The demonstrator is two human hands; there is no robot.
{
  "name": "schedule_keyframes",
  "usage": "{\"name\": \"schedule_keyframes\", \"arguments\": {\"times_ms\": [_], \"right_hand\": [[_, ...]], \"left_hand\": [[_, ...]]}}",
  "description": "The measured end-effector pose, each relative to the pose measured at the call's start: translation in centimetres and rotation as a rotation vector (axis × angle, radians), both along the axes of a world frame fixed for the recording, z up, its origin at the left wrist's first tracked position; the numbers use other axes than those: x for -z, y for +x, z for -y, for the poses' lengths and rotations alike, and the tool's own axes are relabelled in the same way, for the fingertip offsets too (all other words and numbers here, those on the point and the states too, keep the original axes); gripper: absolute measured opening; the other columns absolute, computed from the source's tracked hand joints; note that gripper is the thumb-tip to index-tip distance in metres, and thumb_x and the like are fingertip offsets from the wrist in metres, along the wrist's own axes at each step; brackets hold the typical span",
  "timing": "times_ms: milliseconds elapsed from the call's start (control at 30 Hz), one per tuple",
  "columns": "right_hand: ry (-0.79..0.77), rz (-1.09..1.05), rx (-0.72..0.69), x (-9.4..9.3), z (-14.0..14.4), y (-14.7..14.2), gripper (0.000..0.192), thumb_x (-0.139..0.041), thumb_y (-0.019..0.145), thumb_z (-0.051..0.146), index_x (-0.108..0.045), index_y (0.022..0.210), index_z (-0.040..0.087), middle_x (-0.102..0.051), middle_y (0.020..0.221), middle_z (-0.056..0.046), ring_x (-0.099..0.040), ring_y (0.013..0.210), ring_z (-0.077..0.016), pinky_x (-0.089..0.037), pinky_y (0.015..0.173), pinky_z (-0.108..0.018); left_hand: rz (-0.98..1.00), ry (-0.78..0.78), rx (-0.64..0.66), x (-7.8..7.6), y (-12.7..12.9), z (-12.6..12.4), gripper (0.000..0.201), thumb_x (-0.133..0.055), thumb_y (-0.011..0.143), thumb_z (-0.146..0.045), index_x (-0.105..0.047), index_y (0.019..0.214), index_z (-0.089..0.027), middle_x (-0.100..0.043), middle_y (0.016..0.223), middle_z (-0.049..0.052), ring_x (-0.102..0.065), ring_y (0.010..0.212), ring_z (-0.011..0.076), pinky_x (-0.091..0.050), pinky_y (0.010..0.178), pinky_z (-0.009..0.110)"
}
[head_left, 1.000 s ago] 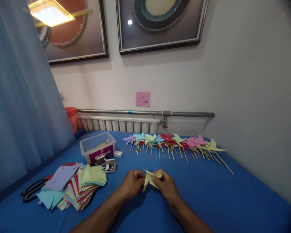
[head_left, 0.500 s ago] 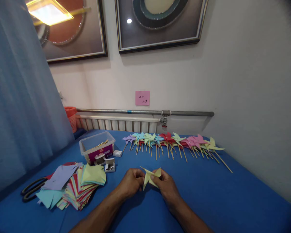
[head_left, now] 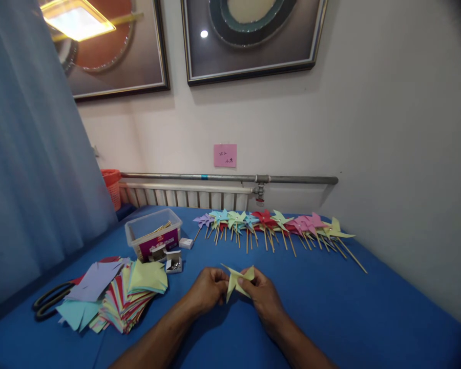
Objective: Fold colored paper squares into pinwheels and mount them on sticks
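Hands: I am pinching a yellow paper pinwheel (head_left: 238, 281) between my left hand (head_left: 208, 290) and right hand (head_left: 262, 295), just above the blue table (head_left: 353, 307).
Technique: I am judging the folded tips need pinning at the centre.
Beyond the grip: finished pinwheels (head_left: 276, 225).
Left of it: paper stack (head_left: 126, 294).

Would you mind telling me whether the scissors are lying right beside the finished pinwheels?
No, the scissors lie at the table's left edge by the paper stack, far from the pinwheels.
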State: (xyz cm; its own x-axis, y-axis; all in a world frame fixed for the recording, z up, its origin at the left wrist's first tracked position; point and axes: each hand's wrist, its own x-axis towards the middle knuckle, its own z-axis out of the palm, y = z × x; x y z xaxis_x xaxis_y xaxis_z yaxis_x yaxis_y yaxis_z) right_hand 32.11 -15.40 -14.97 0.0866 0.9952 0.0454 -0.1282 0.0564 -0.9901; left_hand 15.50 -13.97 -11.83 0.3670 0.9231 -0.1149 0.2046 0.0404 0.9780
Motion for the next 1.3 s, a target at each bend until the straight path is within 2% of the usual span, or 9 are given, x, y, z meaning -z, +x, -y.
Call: {"name": "schedule_keyframes", "arguments": {"times_ms": [367,633,967,1100,1300], "right_hand": [[0.002,0.044,-0.009,-0.1,-0.1,0.1,0.032,-0.077,0.062,0.046,-0.061,0.074,0.021,-0.056,0.061,0.005,-0.049,0.059,-0.0143,-0.039,0.058,-0.025],[0.003,0.043,-0.002,0.4,-0.4,0.1,0.031,-0.077,0.061,0.046,-0.063,0.074,0.020,-0.056,0.061,0.004,-0.048,0.059,-0.0140,-0.039,0.057,-0.025],[-0.021,0.031,-0.014,-0.8,0.4,0.0,0.031,-0.077,0.063,0.045,-0.064,0.076,0.020,-0.057,0.061,0.005,-0.048,0.058,-0.0132,-0.037,0.057,-0.025],[-0.017,0.050,-0.006,-0.5,0.2,0.0,0.032,-0.076,0.062,0.047,-0.064,0.074,0.020,-0.056,0.059,0.005,-0.047,0.057,-0.0135,-0.037,0.056,-0.025],[0.010,0.075,0.019,-0.2,0.1,0.1,0.027,-0.075,0.064,0.044,-0.063,0.072,0.021,-0.055,0.059,0.005,-0.046,0.057,-0.0135,-0.037,0.056,-0.025]], "left_hand": [[-0.063,0.006,-0.010,0.6,0.0,-0.2,0.013,-0.056,0.068,-0.028,-0.061,0.071,-0.016,-0.055,0.050,-0.004,-0.045,0.038,0.0089,-0.027,0.041,0.021],[-0.076,0.049,-0.001,0.5,0.0,0.0,0.011,-0.054,0.070,-0.026,-0.060,0.071,-0.016,-0.055,0.052,-0.004,-0.045,0.041,0.0082,-0.029,0.044,0.021],[-0.086,0.104,-0.019,0.9,-0.1,-0.1,0.011,-0.054,0.072,-0.024,-0.061,0.072,-0.016,-0.053,0.054,-0.005,-0.043,0.045,0.0085,-0.031,0.047,0.021],[-0.099,0.158,-0.032,0.8,-0.2,0.0,0.010,-0.054,0.073,-0.023,-0.061,0.071,-0.016,-0.054,0.056,-0.004,-0.044,0.048,0.0093,-0.033,0.049,0.021],[-0.108,0.147,-0.037,1.0,0.1,0.0,0.011,-0.054,0.073,-0.024,-0.061,0.070,-0.016,-0.054,0.055,-0.003,-0.043,0.047,0.0097,-0.032,0.048,0.022]]}}
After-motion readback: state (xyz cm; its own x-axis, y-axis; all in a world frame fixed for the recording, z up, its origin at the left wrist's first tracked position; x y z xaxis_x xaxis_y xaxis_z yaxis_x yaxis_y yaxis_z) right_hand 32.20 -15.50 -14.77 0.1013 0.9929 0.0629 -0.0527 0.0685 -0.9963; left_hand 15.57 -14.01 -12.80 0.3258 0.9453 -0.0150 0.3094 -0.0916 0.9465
